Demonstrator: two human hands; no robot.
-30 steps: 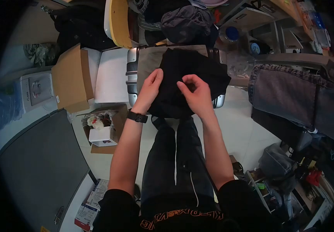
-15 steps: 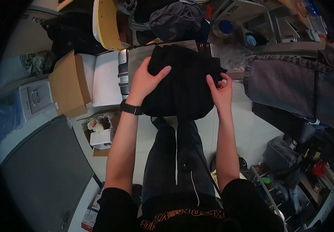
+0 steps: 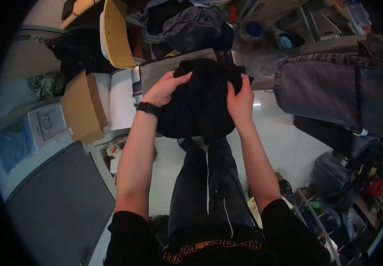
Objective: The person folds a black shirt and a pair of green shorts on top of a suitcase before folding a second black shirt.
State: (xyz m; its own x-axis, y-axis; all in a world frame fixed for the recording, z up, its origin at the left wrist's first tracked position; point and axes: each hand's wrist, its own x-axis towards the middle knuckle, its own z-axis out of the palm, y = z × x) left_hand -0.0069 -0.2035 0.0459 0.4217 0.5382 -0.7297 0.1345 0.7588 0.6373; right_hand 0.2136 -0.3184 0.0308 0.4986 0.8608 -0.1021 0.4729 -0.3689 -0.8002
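A black folded garment (image 3: pixel 196 104) lies over a suitcase (image 3: pixel 156 71) in front of me; its exact kind cannot be made out. My left hand (image 3: pixel 161 88) grips the garment's upper left edge, thumb on top and fingers curled partly out of sight. On the opposite side, my right hand (image 3: pixel 241 101) holds the right edge between thumb and forefinger. The front of the cloth hangs down over the suitcase's near side, above my legs.
Folded grey jeans (image 3: pixel 320 88) lie on the right. An opened cardboard box (image 3: pixel 82 108) stands left, by a yellow-backed chair (image 3: pixel 118 40). Clothes are heaped (image 3: pixel 193 26) at the back. A dark grey panel (image 3: pixel 63 195) fills the lower left, and a cluttered shelf (image 3: pixel 309 210) the lower right.
My left hand's spread thumb and fingers have closed on the cloth's edge. The right hand has moved inward and slightly up. The garment's upper edge is now bunched lower, and the view has shifted slightly.
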